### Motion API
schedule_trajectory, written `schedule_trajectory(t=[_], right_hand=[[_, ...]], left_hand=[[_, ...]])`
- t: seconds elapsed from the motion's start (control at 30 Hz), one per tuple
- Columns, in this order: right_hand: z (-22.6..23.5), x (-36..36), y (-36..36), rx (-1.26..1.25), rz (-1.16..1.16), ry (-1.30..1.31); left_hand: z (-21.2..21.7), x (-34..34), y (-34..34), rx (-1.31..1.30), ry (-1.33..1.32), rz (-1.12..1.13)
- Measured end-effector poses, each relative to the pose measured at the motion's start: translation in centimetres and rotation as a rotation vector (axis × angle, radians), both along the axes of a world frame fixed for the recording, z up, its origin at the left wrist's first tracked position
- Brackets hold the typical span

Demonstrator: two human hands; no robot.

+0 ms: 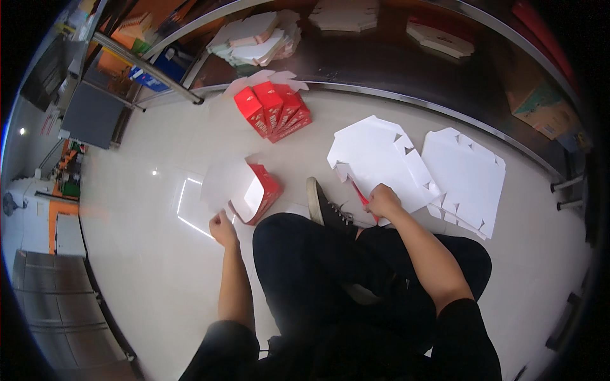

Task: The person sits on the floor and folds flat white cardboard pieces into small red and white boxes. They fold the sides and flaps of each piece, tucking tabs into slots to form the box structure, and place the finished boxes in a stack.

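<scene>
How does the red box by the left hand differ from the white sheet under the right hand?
The red box is partly folded into shape, with its flaps open; the white sheet lies flat and unfolded on the floor. The box shows red outside and white inside; the sheet shows white, with a sliver of red at its lifted edge. The left hand is at the box's flap; the right hand grips the sheet's near edge. Both look like die-cut cardboard.

I see a half-folded red box (244,189) on the pale floor to the near left, tipped on its side, white inner flaps open toward me. To the right lies a flat white die-cut box blank (378,162), notched tabs along its edges, its red side showing only at the near edge.
</scene>
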State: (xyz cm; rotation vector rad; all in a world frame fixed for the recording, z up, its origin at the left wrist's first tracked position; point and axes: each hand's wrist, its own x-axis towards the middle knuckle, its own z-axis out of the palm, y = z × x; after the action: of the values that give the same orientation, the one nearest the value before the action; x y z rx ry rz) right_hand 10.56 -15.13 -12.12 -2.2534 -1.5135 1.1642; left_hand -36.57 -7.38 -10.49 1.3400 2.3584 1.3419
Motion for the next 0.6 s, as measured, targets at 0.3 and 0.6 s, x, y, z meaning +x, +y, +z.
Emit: schedule_trajectory(t=[0.3, 0.6], right_hand=[[7.9, 5.9, -0.4, 0.199, -0.347, 0.464], [13.5, 7.7, -5.2, 0.583, -0.579, 0.909]], left_hand=[[14.8, 16.1, -4.0, -0.163, -0.404, -0.640], [16.5, 38.1, -3.5, -0.322, -0.278, -1.331]])
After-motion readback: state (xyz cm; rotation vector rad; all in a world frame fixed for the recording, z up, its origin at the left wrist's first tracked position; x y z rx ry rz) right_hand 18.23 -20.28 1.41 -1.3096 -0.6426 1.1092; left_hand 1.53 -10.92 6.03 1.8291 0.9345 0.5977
